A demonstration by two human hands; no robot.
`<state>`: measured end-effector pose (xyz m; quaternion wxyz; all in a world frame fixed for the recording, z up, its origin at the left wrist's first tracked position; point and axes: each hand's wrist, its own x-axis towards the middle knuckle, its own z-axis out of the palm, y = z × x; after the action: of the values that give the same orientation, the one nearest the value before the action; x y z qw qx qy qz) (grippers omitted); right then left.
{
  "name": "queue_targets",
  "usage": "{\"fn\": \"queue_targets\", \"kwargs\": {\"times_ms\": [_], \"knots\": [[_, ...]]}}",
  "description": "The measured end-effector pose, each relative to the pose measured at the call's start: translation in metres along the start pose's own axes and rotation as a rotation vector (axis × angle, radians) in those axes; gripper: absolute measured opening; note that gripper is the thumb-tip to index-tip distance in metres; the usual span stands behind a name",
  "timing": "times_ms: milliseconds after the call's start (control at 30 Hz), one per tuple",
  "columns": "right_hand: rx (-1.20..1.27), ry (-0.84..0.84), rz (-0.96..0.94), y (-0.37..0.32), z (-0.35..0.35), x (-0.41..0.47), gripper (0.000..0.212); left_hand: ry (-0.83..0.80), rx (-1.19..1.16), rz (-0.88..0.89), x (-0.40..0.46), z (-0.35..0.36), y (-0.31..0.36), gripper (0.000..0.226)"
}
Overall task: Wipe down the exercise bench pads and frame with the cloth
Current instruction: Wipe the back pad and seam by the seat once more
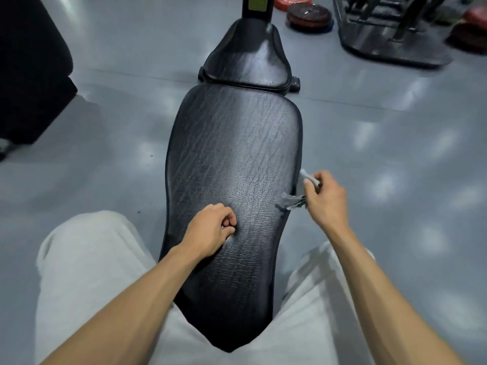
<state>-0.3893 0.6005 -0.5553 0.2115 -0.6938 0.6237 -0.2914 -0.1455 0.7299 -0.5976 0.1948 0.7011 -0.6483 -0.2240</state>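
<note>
- The right hand (325, 197) grips a small crumpled white cloth (308, 177), its fingers curled round it, at the right edge of the long back pad (232, 164); a frayed grey-white end of the cloth sticks out below the fingers, over the pad's rim.
- The left hand (210, 229) rests on the near part of the back pad, left of its midline, with its fingers curled under and nothing held.
- The back pad is black, creased, grainy leather-like upholstery, wide in the middle and tapering to a point between the person's light grey trouser legs (87, 272).
- Beyond the back pad lies the smaller, smoother black seat pad (247, 59), narrowing toward a black upright frame post (257, 9).
- Round weight plates (308, 15) lie on the glossy grey floor (369, 143) beyond the seat pad.
</note>
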Motion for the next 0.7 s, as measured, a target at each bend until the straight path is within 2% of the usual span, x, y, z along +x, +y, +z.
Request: {"fn": "queue_targets", "kwargs": {"times_ms": [167, 233, 333, 367, 433, 567, 700], "knots": [[0.121, 0.203, -0.085, -0.001, -0.013, 0.013, 0.005, -0.009, 0.024, -0.045, -0.001, 0.001, 0.002, 0.022], [0.113, 0.117, -0.144, -0.003, 0.005, 0.004, 0.005, 0.003, 0.021, -0.053, -0.003, 0.001, 0.003, 0.019], [0.017, -0.163, -0.200, -0.002, 0.043, -0.028, 0.009, 0.029, -0.002, -0.057, -0.007, 0.003, 0.005, 0.015], [-0.015, -0.206, -0.198, 0.000, 0.053, -0.040, 0.013, 0.042, -0.014, -0.053, -0.009, 0.003, 0.004, 0.014], [-0.036, -0.195, -0.185, 0.002, 0.061, -0.054, 0.026, 0.065, -0.026, -0.047, -0.014, 0.004, 0.005, 0.012], [-0.053, -0.218, -0.181, 0.007, 0.056, -0.052, 0.037, 0.083, 0.015, -0.005, -0.029, 0.007, 0.003, 0.011], [-0.241, -0.288, -0.267, 0.010, 0.061, -0.045, 0.065, -0.013, 0.144, 0.158, -0.036, -0.004, -0.004, 0.024]]}}
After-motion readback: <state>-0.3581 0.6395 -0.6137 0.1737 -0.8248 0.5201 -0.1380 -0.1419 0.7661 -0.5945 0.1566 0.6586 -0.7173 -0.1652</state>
